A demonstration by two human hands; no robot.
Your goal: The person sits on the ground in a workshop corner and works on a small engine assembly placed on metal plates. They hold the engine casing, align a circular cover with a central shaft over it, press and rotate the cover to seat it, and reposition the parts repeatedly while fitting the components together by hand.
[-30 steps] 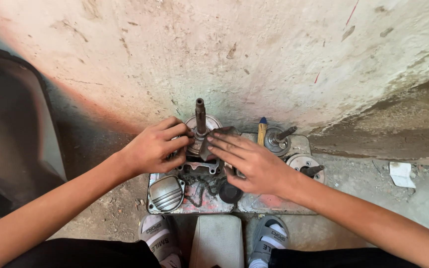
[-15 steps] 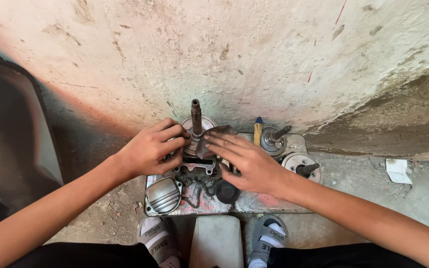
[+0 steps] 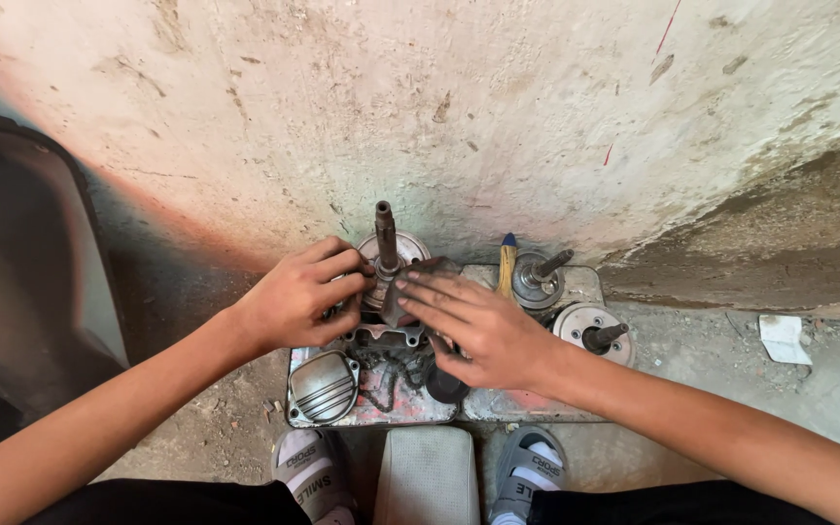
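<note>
My left hand point(image 3: 296, 299) with fingers curled gripping the engine assembly point(image 3: 386, 292) beside its upright shaft point(image 3: 385, 236), my right hand point(image 3: 478, 326) with fingers flat, open across its top, ribbed cover point(image 3: 323, 386) nearby.

No packages, signs or screens show here. The nearest thing to a label is the dark lettered band across each grey sandal: one point(image 3: 308, 469) below the left hand's fingers point(image 3: 337, 277), the other point(image 3: 529, 469) below the right hand's fingers point(image 3: 439, 297). Well to the right of those fingers a small white scrap point(image 3: 785, 338) (possibly paper, too small to tell) lies on the ground.
</note>
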